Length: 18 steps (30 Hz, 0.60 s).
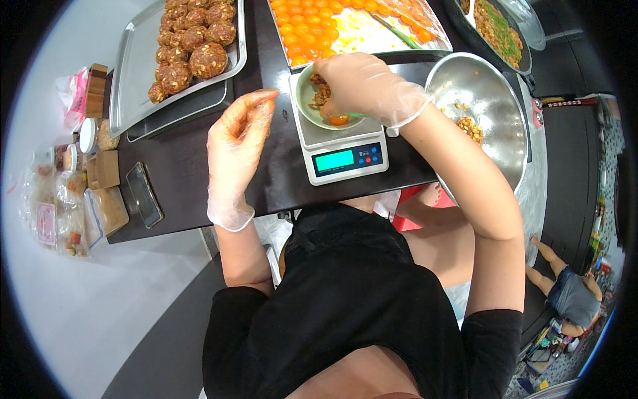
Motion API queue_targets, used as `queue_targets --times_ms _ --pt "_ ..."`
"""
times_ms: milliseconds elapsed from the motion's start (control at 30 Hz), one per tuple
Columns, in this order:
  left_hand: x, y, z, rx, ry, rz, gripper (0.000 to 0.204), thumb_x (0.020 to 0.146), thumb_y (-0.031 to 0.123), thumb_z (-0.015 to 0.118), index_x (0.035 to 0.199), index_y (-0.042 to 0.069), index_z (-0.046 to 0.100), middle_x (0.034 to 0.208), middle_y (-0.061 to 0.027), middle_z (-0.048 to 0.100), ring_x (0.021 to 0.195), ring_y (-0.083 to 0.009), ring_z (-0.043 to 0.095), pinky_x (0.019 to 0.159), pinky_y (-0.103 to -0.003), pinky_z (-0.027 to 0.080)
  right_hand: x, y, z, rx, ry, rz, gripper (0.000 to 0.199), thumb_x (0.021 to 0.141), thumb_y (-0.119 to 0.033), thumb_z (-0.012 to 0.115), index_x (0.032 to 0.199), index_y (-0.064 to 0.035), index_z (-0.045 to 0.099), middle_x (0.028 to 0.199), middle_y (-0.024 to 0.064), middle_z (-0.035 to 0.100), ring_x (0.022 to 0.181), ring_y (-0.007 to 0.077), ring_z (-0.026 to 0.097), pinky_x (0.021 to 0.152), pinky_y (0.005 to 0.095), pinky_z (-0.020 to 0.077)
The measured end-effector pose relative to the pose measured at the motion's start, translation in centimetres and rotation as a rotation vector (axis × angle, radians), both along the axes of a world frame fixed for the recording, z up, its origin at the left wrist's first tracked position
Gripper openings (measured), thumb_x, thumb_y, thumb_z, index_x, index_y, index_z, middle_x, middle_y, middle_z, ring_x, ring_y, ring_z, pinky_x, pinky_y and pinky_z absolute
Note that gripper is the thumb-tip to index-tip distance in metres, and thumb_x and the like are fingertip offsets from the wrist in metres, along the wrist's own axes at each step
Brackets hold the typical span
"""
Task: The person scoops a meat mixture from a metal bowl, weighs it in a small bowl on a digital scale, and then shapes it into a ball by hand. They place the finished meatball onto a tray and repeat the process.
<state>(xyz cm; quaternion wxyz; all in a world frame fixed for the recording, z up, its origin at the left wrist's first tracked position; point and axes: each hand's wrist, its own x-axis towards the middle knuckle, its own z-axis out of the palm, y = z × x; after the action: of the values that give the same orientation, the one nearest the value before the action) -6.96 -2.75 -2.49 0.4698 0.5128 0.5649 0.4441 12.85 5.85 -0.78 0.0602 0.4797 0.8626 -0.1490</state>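
My gloved right hand (362,83) reaches into a small pale green bowl (303,100) on a white digital scale (349,163) with a lit green display. Its fingers and thumb close around a chunky brown nutty mixture (321,92); the hand hides part of it. An orange egg yolk (338,120) shows at the bowl's near side, below the hand. To the left of the scale my gloved left hand (238,143) is raised over the dark table, fingers loosely curved with nothing visible in them. Orange smears mark its glove.
A metal tray (136,80) of brown balls stands far left, a tray of egg yolks (309,33) behind the scale. A steel bowl (498,100) with mixture scraps sits under my right forearm; a pan (495,33) lies beyond. A phone (144,195) and packets lie left.
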Motion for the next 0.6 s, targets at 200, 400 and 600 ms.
queue_targets --times_ms 200,400,600 --pt "0.7 0.6 -0.7 0.026 -0.013 -0.060 0.018 0.094 0.010 0.063 0.110 0.004 0.068 0.074 0.0091 0.049 0.065 0.0000 0.037 0.056 -0.017 0.031 -1.6 -0.5 -3.2 0.249 -0.065 0.076 0.027 0.068 -0.015 0.070 0.093 -0.0055 0.065 0.085 0.0152 0.069 0.083 0.0311 0.069 0.074 0.0387 0.0560" --pt "1.4 0.8 -1.6 0.035 0.053 -0.075 0.018 0.093 0.012 0.064 0.109 0.005 0.068 0.070 0.0082 0.050 0.063 -0.0007 0.037 0.056 -0.018 0.032 -0.9 0.2 -3.3 0.183 0.056 0.064 0.020 0.068 -0.015 0.069 0.087 -0.0086 0.068 0.085 0.0125 0.070 0.081 0.0308 0.069 0.075 0.0393 0.0552" --pt "0.8 0.7 -1.2 0.023 0.022 -0.038 0.021 0.096 0.018 0.059 0.110 0.005 0.069 0.068 0.0077 0.047 0.061 -0.0007 0.040 0.052 -0.017 0.030 1.5 1.8 2.2 0.031 0.369 -0.072 0.033 0.066 -0.026 0.072 0.094 -0.0080 0.072 0.086 0.0160 0.070 0.083 0.0302 0.069 0.077 0.0374 0.0545"
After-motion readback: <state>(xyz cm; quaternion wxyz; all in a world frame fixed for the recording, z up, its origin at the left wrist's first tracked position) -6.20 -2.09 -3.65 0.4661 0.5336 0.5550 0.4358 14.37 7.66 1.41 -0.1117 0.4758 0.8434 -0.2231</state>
